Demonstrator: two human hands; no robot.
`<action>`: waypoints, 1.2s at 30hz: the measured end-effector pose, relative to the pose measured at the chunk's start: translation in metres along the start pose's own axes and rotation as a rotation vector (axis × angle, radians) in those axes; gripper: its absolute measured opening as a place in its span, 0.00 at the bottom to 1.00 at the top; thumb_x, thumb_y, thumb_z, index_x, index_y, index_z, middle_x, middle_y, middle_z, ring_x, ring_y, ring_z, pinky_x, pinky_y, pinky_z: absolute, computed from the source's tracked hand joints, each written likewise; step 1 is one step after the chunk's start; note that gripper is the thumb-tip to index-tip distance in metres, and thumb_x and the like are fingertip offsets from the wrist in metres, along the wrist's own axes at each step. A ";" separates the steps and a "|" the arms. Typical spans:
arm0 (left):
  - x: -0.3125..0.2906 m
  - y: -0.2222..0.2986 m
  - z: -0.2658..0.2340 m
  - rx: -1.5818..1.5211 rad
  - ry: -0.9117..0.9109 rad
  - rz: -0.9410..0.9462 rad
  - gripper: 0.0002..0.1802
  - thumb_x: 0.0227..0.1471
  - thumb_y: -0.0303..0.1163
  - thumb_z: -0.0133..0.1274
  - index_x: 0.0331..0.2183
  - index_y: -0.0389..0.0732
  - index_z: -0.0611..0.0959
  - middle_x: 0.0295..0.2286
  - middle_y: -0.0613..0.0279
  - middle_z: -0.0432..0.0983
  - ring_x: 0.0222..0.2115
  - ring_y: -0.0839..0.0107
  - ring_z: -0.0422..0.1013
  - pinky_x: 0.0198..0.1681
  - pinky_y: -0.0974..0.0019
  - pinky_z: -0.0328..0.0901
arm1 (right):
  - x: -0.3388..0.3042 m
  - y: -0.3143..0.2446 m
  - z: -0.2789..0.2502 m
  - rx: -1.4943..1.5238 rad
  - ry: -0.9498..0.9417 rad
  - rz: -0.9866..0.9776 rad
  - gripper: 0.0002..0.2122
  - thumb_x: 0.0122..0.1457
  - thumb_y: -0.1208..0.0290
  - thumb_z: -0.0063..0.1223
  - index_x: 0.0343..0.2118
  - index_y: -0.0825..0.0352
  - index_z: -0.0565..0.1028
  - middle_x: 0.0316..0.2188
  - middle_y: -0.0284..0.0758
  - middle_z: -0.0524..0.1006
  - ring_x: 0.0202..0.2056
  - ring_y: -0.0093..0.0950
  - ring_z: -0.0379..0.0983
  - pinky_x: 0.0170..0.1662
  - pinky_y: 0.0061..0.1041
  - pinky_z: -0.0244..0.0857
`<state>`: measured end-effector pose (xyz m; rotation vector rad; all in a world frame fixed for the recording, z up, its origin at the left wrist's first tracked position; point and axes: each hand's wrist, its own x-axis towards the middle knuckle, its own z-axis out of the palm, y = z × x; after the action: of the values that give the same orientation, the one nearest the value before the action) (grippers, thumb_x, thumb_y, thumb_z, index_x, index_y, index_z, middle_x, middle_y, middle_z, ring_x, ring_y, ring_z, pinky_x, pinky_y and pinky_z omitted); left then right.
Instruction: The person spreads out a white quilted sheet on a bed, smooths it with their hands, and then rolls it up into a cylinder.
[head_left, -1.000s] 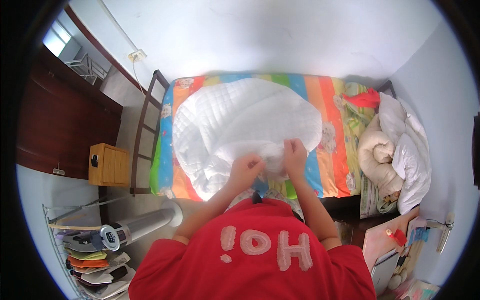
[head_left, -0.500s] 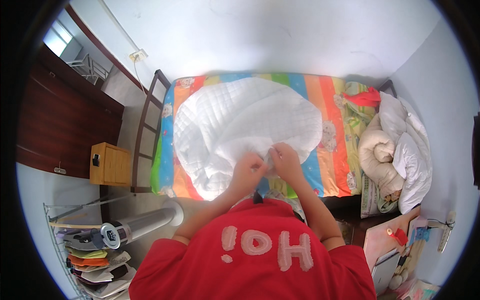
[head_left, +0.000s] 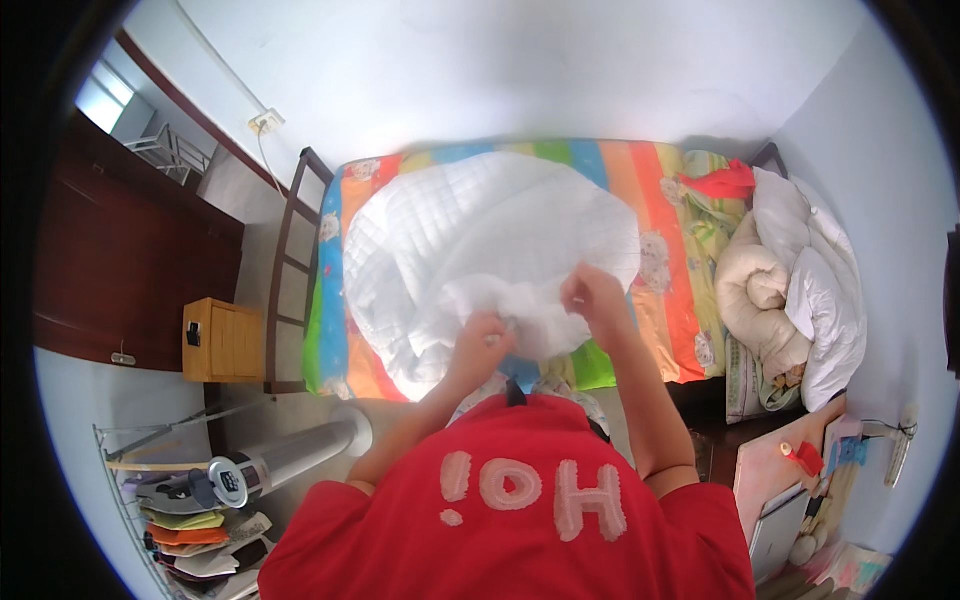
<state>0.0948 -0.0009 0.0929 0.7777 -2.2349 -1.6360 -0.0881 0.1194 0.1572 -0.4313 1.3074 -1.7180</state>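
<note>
A white quilted mattress cover (head_left: 480, 215) lies spread in a rounded, rumpled shape on a bed with a striped, multicoloured sheet (head_left: 655, 330). At its near edge my left hand (head_left: 483, 345) is closed, pinching the fabric. Farther right and slightly higher, my right hand (head_left: 597, 297) has its fingers pressed together on the same near edge. Between the two hands the material hangs in loose, blurred folds. My fingertips are partly hidden by the hands themselves.
Rolled beige and white bedding (head_left: 770, 285) is heaped at the bed's right end. At the left end stands a dark bed frame (head_left: 283, 265), beside a small wooden cabinet (head_left: 225, 340). A grey tower-shaped appliance (head_left: 300, 455) and a clothes rack (head_left: 115, 480) are lower left; a pink board (head_left: 775, 460) is lower right.
My hands have moved apart: the right one outward to the right, the left one slightly left and down. The cover's edge between them is now spread wider.
</note>
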 end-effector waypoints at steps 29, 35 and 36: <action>0.046 0.037 0.007 -0.519 -0.355 -0.295 0.08 0.50 0.29 0.46 0.29 0.35 0.77 0.27 0.63 0.72 0.29 0.75 0.67 0.34 0.72 0.61 | -0.055 0.021 0.007 -0.996 0.213 -0.609 0.09 0.42 0.75 0.58 0.24 0.67 0.69 0.25 0.37 0.68 0.32 0.37 0.65 0.35 0.31 0.60; 0.050 0.035 -0.023 -0.844 -0.104 -0.271 0.13 0.54 0.32 0.41 0.38 0.33 0.73 0.35 0.57 0.72 0.38 0.67 0.68 0.44 0.64 0.61 | -0.060 0.075 -0.031 -1.055 0.155 -0.423 0.09 0.47 0.70 0.57 0.25 0.68 0.70 0.28 0.34 0.70 0.33 0.36 0.65 0.35 0.29 0.60; 0.049 0.036 -0.026 -0.806 -0.122 -0.215 0.14 0.55 0.33 0.40 0.39 0.32 0.71 0.36 0.56 0.71 0.39 0.68 0.67 0.44 0.65 0.61 | -0.056 0.089 -0.043 -0.760 0.263 -0.050 0.12 0.50 0.63 0.54 0.30 0.68 0.70 0.32 0.34 0.71 0.37 0.34 0.66 0.38 0.29 0.61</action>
<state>0.0583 -0.0417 0.1303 0.7008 -1.3487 -2.4687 -0.0502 0.1872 0.0747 -0.6796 2.1531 -1.2890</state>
